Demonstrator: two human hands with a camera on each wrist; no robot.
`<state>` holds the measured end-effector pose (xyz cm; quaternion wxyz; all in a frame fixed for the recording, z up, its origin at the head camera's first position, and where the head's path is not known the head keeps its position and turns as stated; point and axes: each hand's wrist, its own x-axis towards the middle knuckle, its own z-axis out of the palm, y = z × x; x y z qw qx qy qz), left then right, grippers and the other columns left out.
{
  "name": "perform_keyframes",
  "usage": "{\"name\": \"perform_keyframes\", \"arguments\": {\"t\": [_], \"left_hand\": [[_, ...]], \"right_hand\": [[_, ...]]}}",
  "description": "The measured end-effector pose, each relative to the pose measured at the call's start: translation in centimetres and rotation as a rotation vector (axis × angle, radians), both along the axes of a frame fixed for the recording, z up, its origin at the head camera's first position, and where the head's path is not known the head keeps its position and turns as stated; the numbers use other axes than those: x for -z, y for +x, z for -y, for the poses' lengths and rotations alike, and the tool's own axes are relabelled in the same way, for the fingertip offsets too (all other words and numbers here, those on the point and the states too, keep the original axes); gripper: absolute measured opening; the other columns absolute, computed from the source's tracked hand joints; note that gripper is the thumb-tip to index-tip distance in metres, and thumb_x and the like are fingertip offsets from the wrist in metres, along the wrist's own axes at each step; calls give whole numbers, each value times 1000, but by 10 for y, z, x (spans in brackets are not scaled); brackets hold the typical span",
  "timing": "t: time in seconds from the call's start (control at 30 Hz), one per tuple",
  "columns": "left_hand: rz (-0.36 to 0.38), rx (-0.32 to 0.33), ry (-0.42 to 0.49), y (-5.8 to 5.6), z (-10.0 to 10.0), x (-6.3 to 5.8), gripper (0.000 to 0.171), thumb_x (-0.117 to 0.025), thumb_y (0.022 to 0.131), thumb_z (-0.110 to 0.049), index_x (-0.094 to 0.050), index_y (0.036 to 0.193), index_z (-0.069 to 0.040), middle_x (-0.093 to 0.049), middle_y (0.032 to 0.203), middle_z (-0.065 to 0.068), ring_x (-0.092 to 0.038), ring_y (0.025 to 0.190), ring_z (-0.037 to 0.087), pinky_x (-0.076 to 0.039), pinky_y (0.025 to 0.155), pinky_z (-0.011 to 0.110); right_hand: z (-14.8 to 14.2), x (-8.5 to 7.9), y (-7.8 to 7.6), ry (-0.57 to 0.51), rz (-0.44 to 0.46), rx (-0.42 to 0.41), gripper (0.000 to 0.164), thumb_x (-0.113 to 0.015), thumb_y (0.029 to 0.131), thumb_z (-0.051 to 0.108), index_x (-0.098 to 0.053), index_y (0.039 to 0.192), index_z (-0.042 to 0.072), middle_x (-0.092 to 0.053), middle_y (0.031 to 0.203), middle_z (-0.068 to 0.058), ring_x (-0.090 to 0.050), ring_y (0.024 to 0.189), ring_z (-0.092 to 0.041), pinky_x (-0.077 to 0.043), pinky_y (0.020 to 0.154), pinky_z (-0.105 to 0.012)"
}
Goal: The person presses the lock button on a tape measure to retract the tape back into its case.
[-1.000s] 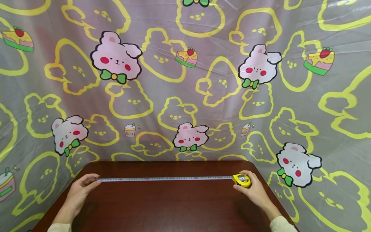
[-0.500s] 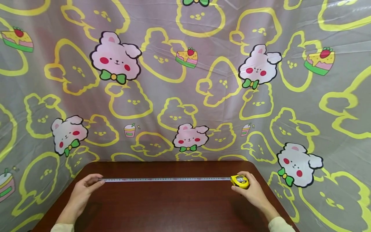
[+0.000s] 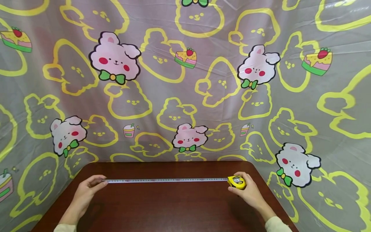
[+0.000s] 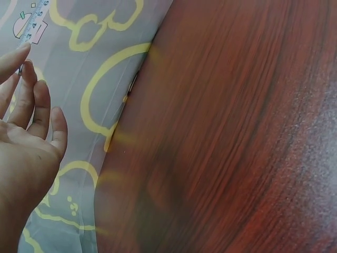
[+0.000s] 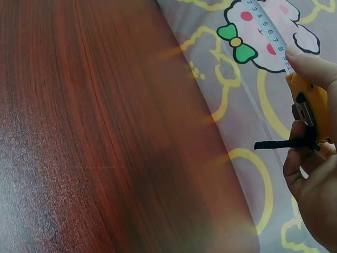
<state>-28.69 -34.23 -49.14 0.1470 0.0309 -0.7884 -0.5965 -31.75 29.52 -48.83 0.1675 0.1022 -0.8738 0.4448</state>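
Observation:
A yellow tape measure (image 3: 237, 182) is gripped in my right hand (image 3: 250, 192), its blade (image 3: 168, 181) drawn out level across to the left. My left hand (image 3: 87, 194) pinches the free end of the blade between thumb and fingers. In the left wrist view, the blade (image 4: 36, 23) rises from the fingertips of the left hand (image 4: 26, 137). The right wrist view has the yellow case (image 5: 309, 105) in the right hand (image 5: 321, 195), with a black strap (image 5: 279, 144) hanging out and the numbered blade (image 5: 268, 31) leaving its mouth.
Below the hands is a dark reddish-brown wooden table (image 3: 168, 209) with rounded far corners. A grey curtain (image 3: 214, 112) printed with yellow outlines and white rabbits hangs behind the table and on both sides.
Both hands have drawn closer together, the left moving right and the right moving left. The stretch of blade between them is shorter; both hands keep their hold.

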Motion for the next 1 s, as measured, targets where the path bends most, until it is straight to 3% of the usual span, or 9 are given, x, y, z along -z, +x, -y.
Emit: {"name": "perform_keyframes", "arguments": {"t": [0.23,0.47,1.0], "left_hand": [[-3,2,3,-1,-3,1,30,-78,96,-22,-69,116,-1,-68,99,-5,-58,93,6,-48,79,24],[-8,12,4,1,-9,0,36,-78,96,-22,-67,119,4,-69,100,0,-59,93,7,-48,79,24],[10,66,-12,-3,-27,0,36,-79,95,-25,-67,117,1,-70,102,1,-61,96,12,-51,82,31]], "right_hand": [[4,2,-3,6,-9,3,61,-95,75,25,-61,123,13,-57,111,-7,-55,96,-22,-49,79,-30],[8,4,-5,7,-40,-20,60,-96,73,21,-61,121,12,-56,108,-6,-55,94,-22,-48,78,-31],[21,3,-3,26,17,-11,63,-98,72,26,-60,120,12,-56,108,-6,-56,94,-21,-49,78,-32]]}}
